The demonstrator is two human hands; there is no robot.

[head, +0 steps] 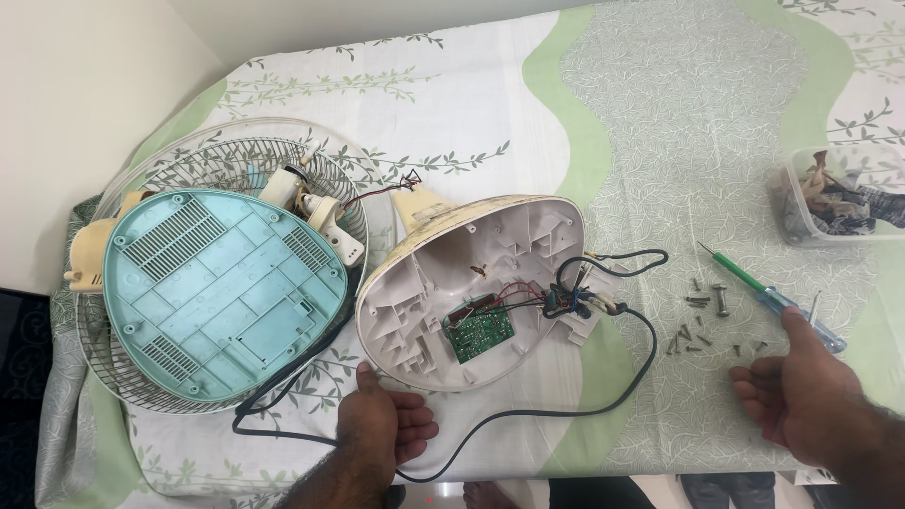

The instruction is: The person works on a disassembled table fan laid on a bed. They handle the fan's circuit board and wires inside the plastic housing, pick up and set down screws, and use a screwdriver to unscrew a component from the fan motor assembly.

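Meanwhile left hand (pixel 382 434) fingers press the fan base shell (pixel 471 292); right hand (pixel 801 401) fingers spread beside screws (pixel 702 320).

The cream fan base shell (pixel 443 283) lies upturned and open, its green circuit board (pixel 479 335) exposed inside. A green-handled screwdriver (pixel 768 297) lies at its three o'clock, beside scattered screws (pixel 702 316).

A matt cream plastic fan base shell (pixel 471 283), a matt teal plastic cover (pixel 222 292) and metal screws (pixel 702 320) lie on a printed cloth (pixel 660 113).
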